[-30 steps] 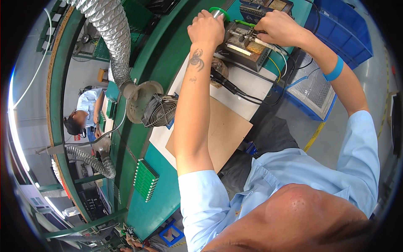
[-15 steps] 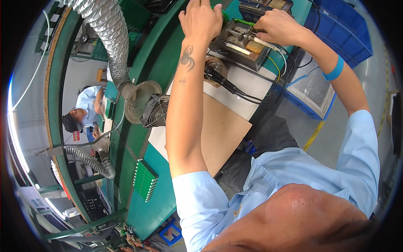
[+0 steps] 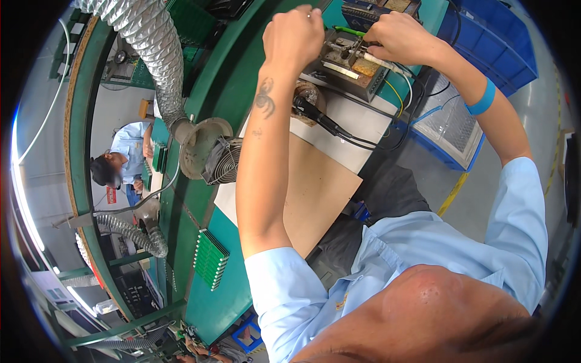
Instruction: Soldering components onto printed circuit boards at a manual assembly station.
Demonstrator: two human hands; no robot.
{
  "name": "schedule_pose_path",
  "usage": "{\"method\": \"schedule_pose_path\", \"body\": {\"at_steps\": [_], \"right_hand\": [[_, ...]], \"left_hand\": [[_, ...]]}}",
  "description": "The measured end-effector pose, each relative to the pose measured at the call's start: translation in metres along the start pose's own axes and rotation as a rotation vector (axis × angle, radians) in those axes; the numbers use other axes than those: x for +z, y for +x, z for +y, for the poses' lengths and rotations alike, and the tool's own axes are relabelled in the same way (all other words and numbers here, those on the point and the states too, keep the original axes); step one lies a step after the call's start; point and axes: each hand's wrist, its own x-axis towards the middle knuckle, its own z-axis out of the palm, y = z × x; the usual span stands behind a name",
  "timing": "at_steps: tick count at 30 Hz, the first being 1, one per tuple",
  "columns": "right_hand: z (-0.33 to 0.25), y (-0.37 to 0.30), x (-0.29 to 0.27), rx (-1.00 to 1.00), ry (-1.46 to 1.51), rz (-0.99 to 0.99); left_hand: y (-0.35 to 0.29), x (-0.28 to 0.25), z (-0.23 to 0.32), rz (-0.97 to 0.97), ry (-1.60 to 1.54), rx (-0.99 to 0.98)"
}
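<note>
My left hand hangs over the far part of the bench, left of a metal fixture. Its fingers are curled; whatever they may hold is hidden. My right hand bends over the fixture's right side, fingers closed beside a white tube-like lead. What it grips, if anything, is hidden from view. A thin green piece lies across the fixture's far side and ends near the right fingertips. Behind the fixture stands a dark box-shaped unit.
A black-handled tool with a cable rests by a round dish. A tan board, a fan, a duct and stacked green circuit boards are nearer. Blue crates stand right; another person works left.
My left hand has drawn slightly away from the fixture, and the green thing beside its fingers no longer shows. My right hand has stayed nearly still.
</note>
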Motion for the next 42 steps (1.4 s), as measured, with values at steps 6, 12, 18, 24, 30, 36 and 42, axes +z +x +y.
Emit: {"method": "schedule_pose_path", "body": {"at_steps": [6, 12, 18, 24, 30, 36, 42], "right_hand": [[-0.003, 0.004, 0.0, -0.021, -0.025, 0.031], [-0.002, 0.003, 0.001, -0.007, -0.031, -0.005], [-0.002, 0.002, 0.002, 0.001, -0.006, 0.015], [0.0, 0.001, 0.001, -0.033, -0.025, 0.021], [-0.004, 0.004, -0.001, -0.012, -0.009, 0.001], [-0.003, 0.003, -0.001, -0.022, -0.027, 0.005], [0.0, 0.001, -0.001, -0.011, -0.031, 0.004]], "left_hand": [[0.013, 0.034, -0.028, 0.233, -0.19, -0.035], [0.01, 0.048, -0.02, 0.163, 0.105, -0.075], [-0.003, 0.025, 0.003, 0.114, 0.199, 0.008], [0.009, -0.002, -0.001, 0.025, -0.106, -0.109], [0.014, 0.043, -0.03, 0.356, -0.03, -0.003], [0.013, 0.058, -0.018, 0.235, 0.145, -0.067], [-0.003, 0.01, 0.011, 0.01, 0.105, 0.016]]}}
